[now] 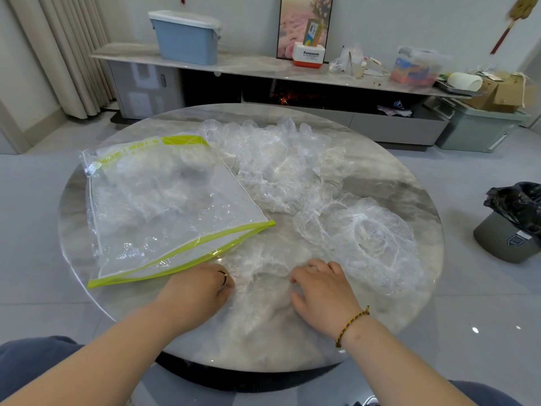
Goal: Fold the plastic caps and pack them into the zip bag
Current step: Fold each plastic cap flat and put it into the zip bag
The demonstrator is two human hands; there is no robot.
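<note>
A clear zip bag with lime-green edging lies on the left of the round marble table, with crumpled caps visible inside it. A clear plastic cap lies flat near the front edge. My left hand grips its left edge with curled fingers. My right hand holds its right edge, fingers curled into the plastic. Another spread-out cap lies to the right. A heap of loose caps fills the table's far middle.
A grey bin with a black liner stands on the floor at the right. Behind the table runs a low cabinet carrying a blue box and clutter. A green crate sits at the far right.
</note>
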